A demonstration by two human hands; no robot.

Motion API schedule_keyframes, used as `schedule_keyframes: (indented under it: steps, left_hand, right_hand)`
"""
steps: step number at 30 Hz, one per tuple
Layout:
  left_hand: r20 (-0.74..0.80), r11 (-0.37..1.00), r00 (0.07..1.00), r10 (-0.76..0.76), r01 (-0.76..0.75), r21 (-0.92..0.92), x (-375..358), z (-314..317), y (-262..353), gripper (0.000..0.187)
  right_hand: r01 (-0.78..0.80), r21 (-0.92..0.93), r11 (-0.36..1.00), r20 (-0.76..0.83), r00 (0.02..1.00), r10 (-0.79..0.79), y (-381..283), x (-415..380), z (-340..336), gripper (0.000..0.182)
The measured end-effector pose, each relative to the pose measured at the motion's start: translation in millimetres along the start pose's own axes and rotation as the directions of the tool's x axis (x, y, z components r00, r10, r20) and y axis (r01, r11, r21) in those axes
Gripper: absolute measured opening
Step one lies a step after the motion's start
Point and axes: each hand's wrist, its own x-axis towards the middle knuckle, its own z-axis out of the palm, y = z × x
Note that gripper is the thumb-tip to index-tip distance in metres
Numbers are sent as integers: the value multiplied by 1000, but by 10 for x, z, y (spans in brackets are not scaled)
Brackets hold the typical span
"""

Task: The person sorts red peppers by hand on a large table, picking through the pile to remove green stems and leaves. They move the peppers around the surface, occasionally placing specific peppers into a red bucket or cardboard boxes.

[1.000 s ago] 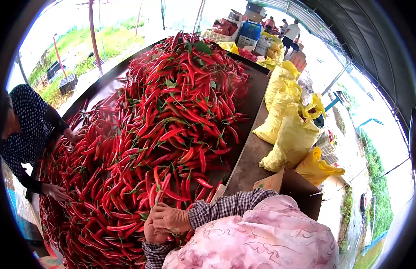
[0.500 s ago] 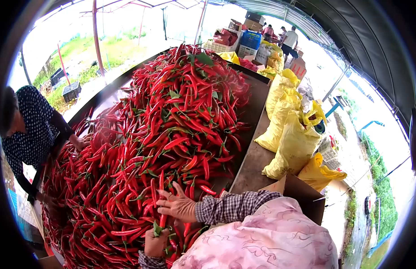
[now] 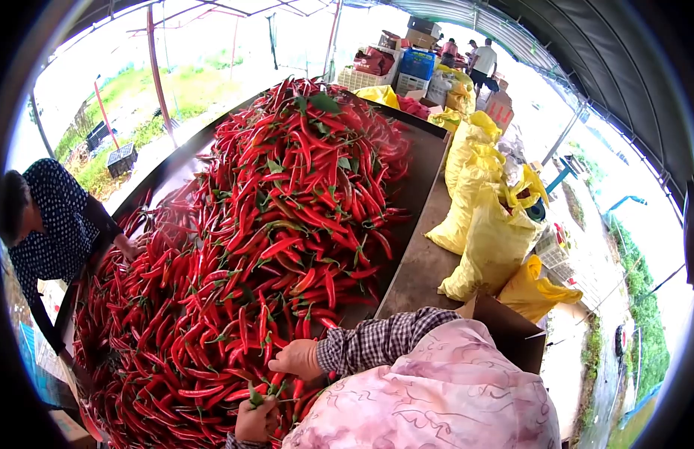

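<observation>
My left hand, near the bottom edge, is closed around green stems that stick out above the fist. Just above and to its right, my right hand has its fingers curled down into the red chili peppers; what its fingertips grip is hidden. Red peppers lie between and beside both hands. The peppers form a large heap with some green leaves, spread over a dark table.
A co-worker in a dotted top reaches into the heap from the left. Yellow sacks line the right side, near an open cardboard box. Crates stand at the back, where other people are.
My right hand has gone from spread fingers to curled ones and moved slightly down. My left hand has shifted a little down and left. The view has tilted slightly.
</observation>
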Motion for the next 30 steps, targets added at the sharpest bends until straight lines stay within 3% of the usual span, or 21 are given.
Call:
schedule_keyframes:
  steps: [2, 4, 6, 7, 8, 10, 11, 13, 14, 16, 17, 18, 20, 21, 22, 24, 25, 26, 27, 29, 30]
  left_hand:
    - [113, 944, 992, -54, 88, -318, -16, 22, 1, 14]
    - [115, 947, 992, -53, 86, -308, 31, 25, -56, 20]
    - [105, 885, 987, -122, 156, -439, 20, 58, -95, 22]
    - [229, 838, 969, -88, 196, -509, 96, -64, -180, 24]
    - [228, 838, 970, -88, 195, -510, 131, -161, -286, 24]
    - [225, 956, 974, 37, 32, -292, 9, -66, -205, 27]
    - [224, 955, 974, 39, 30, -294, 8, -86, -199, 27]
    - [238, 908, 963, -123, 207, -365, -30, -129, -168, 28]
    - [235, 906, 964, -124, 206, -369, -58, -121, -162, 28]
    - [35, 990, 997, -70, 74, -122, -173, 19, 10, 25]
    - [21, 995, 996, 87, -88, 50, -236, 49, 73, 19]
    - [20, 995, 996, 87, -88, 49, -195, -7, 31, 19]
    - [-89, 836, 914, 396, -318, 447, 6, -285, -193, 15]
    - [-155, 772, 835, 528, -396, 497, 54, -326, -204, 13]
    - [-153, 772, 836, 527, -395, 497, 72, -344, -244, 13]
    - [-341, 894, 837, 427, -448, 21, 60, -265, -254, 12]
    - [-418, 916, 881, 220, -335, -223, 41, -225, -232, 11]
    - [-417, 916, 882, 219, -333, -223, 39, -255, -248, 11]
    - [-246, 903, 959, 141, -227, -365, 33, -334, -282, 10]
    - [82, 806, 997, 5, 44, -591, 81, -701, -448, 8]
    - [83, 805, 997, 3, 46, -592, 29, -857, -471, 8]
  right_hand:
    - [22, -1, 1000, -37, 999, -23, 25, -20, -45, 43]
    - [30, -26, 999, -64, 997, -32, 28, -18, -116, 43]
    - [26, -40, 999, -53, 998, -28, 115, 30, -30, 43]
    - [74, -41, 996, -73, 994, -76, 144, 37, -1, 43]
    - [121, -44, 992, -93, 988, -125, 171, 41, 30, 44]
    - [163, -64, 985, -126, 977, -170, 206, 46, 93, 43]
    - [203, -86, 975, -155, 964, -215, 229, 48, 119, 43]
    - [238, -81, 968, -137, 959, -247, 222, 18, 44, 39]
    - [272, -79, 959, -121, 952, -280, 214, 12, 18, 36]
    - [277, -12, 961, -93, 956, -276, 201, 28, 57, 41]
    - [273, 56, 960, -68, 961, -269, 200, 34, 77, 45]
    - [273, 57, 960, -68, 961, -270, 161, 40, 44, 45]
    - [202, -26, 979, 91, 976, -199, 6, 47, -89, 51]
    - [202, -25, 979, 91, 976, -199, -39, 58, -124, 51]
    - [161, -3, 987, 84, 983, -160, -76, 75, -155, 50]
    - [117, 20, 993, 77, 990, -118, -98, 78, -195, 49]
    - [122, 0, 992, 53, 991, -122, -99, 73, -211, 48]
    - [127, -19, 992, 29, 991, -127, -96, 65, -225, 47]
    - [130, -58, 990, 33, 991, -128, -71, 45, -243, 46]
    - [96, -39, 995, 16, 995, -95, 130, 54, -226, 45]
    - [62, -15, 998, 0, 998, -62, 271, 51, -206, 44]
